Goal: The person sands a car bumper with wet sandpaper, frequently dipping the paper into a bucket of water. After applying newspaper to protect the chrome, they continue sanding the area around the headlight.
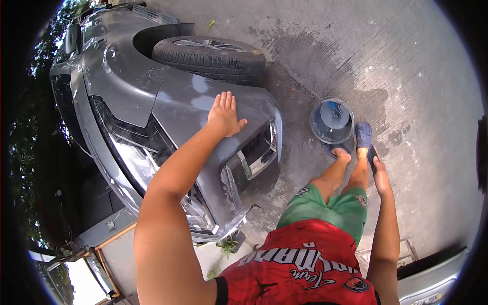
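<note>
My left hand (225, 115) lies flat on the grey front bumper (193, 109) of a car, fingers stretched out and thumb apart. Lighter grey patches show on the bumper around it. Just beyond the hand is a fog-lamp opening (256, 151) with a pale, shiny trim. Down by my leg, my right hand (381, 176) is closed around a dark, flat object (372, 156), whose kind I cannot make out. Near my feet stands a round bucket (330, 138), which appears to hold water and something blue.
A front wheel (208, 58) is turned outward beside the bumper. The headlight (134, 152) is on the other side. Wet patches mark the concrete ground (412, 91). My blue clog (363, 133) is close to the bucket. Another silver vehicle (429, 284) stands behind me.
</note>
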Demonstrator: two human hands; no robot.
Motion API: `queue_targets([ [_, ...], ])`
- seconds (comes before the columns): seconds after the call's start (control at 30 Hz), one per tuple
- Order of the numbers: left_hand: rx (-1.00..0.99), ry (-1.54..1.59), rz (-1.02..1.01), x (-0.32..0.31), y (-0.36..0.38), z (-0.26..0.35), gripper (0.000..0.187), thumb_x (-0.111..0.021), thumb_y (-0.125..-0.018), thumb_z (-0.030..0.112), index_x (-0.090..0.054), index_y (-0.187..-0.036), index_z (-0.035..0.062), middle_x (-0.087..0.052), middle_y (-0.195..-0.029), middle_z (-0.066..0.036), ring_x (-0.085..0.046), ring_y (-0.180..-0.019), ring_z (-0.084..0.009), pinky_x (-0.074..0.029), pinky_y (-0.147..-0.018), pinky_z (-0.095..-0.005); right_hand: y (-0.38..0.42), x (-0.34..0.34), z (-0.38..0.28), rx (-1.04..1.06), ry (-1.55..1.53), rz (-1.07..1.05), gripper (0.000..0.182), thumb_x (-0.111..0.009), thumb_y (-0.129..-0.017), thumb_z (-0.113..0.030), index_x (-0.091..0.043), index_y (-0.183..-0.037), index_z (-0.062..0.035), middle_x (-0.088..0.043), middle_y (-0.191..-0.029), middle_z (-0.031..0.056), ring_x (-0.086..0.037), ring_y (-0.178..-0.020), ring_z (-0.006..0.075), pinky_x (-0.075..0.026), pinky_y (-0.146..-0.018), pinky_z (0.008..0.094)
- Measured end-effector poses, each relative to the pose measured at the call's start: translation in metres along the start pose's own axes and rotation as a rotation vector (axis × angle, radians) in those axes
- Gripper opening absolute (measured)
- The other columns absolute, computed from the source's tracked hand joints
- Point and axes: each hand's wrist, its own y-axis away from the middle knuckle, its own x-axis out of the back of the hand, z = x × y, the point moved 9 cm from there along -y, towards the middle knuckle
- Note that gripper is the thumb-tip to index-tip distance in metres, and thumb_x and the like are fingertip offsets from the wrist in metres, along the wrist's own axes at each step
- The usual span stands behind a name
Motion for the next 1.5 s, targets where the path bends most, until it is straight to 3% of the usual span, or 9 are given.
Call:
queue_targets([
  [0.13,-0.177,-0.161,-0.003,-0.023,0.030,0.085,0.097,-0.042,-0.107,0.062,-0.017,-0.169,-0.0073,-0.015,-0.179,-0.022,-0.012,-0.167,-0.0355,-0.009,-0.136,-0.0462,0.025,0.060,0.001,0.045,-0.030,0.045,0.064,-0.042,-0.115,-0.035,-0.036,-0.166,0.0041,-0.038,-0.173,0.0129,-0.033,-0.160,0.0227,-0.020,-0.132,0.0341],
  [0.3,-0.106,-0.011,0.129,-0.017,0.090,0.044,0.101,-0.042,-0.105,0.069,-0.018,-0.170,-0.0046,-0.018,-0.179,-0.020,-0.013,-0.167,-0.0336,-0.011,-0.135,-0.0467,0.037,0.085,0.021,-0.015,0.135,0.115,0.066,-0.041,-0.114,-0.039,-0.037,-0.166,0.0026,-0.039,-0.172,0.0170,-0.033,-0.160,0.0276,-0.022,-0.131,0.0367],
  [0.6,0.267,0.056,0.189,0.010,0.115,-0.038,0.102,-0.040,-0.105,0.070,-0.019,-0.170,-0.0054,-0.018,-0.179,-0.021,-0.013,-0.167,-0.0335,-0.010,-0.135,-0.0466,0.019,-0.043,-0.036,0.003,0.439,-0.063,0.061,-0.041,-0.112,-0.041,-0.041,-0.168,-0.0156,-0.045,-0.165,0.0263,-0.041,-0.155,0.0376,-0.028,-0.127,0.0392],
  [0.77,-0.028,0.012,0.359,0.001,0.154,0.018,0.074,-0.042,-0.111,0.046,-0.034,-0.165,-0.0047,-0.035,-0.173,-0.020,-0.029,-0.162,-0.0350,-0.020,-0.134,-0.0476,0.022,-0.088,-0.054,0.138,0.583,-0.073,0.058,-0.044,-0.111,-0.040,-0.043,-0.168,-0.0264,-0.048,-0.162,0.0287,-0.046,-0.152,0.0375,-0.029,-0.126,0.0370],
  [0.97,-0.111,0.043,0.507,-0.008,0.225,0.027,0.070,-0.056,-0.106,0.036,-0.039,-0.164,0.0015,-0.040,-0.171,-0.015,-0.033,-0.160,-0.0326,-0.022,-0.133,-0.0478,0.039,-0.114,-0.061,0.088,0.410,-0.208,0.060,-0.040,-0.114,-0.040,-0.035,-0.171,-0.0218,-0.043,-0.169,0.0233,-0.041,-0.157,0.0338,-0.027,-0.128,0.0365],
  [1.2,0.096,0.452,0.819,-0.007,0.338,0.002,0.059,-0.074,-0.096,0.031,-0.062,-0.145,0.0008,-0.061,-0.150,-0.018,-0.055,-0.144,-0.0377,-0.035,-0.126,-0.0537,0.031,-0.337,-0.122,0.620,0.422,-0.376,0.069,-0.032,-0.117,-0.045,-0.023,-0.171,-0.0022,-0.023,-0.178,0.0219,-0.022,-0.165,0.0353,-0.018,-0.133,0.0396],
  [1.33,0.064,0.723,0.935,-0.075,0.421,0.042,0.048,-0.079,-0.089,0.018,-0.067,-0.133,0.0013,-0.069,-0.136,-0.016,-0.062,-0.134,-0.0382,-0.040,-0.120,-0.0583,0.014,-0.495,-0.177,0.642,0.494,-0.400,0.070,-0.022,-0.117,-0.049,-0.015,-0.174,-0.0100,-0.013,-0.182,0.0113,-0.007,-0.168,0.0294,-0.007,-0.134,0.0516],
  [1.43,0.213,0.960,0.859,-0.181,0.459,0.095,0.036,-0.079,-0.088,0.016,-0.073,-0.122,0.0035,-0.072,-0.128,-0.013,-0.065,-0.129,-0.0357,-0.040,-0.119,-0.0567,0.048,-0.542,-0.235,0.949,0.554,-0.498,0.072,-0.018,-0.116,-0.054,-0.012,-0.175,-0.0143,-0.008,-0.183,0.0057,-0.002,-0.169,0.0264,-0.002,-0.133,0.0580],
  [1.5,0.304,1.079,0.825,-0.234,0.485,0.133,0.033,-0.081,-0.088,0.017,-0.075,-0.118,0.0049,-0.073,-0.126,-0.011,-0.066,-0.127,-0.0330,-0.040,-0.119,-0.0556,-0.009,-0.523,-0.210,0.682,0.535,-0.462,0.071,-0.016,-0.115,-0.055,-0.011,-0.175,-0.0176,-0.005,-0.184,0.0024,0.000,-0.169,0.0243,-0.002,-0.133,0.0570],
])
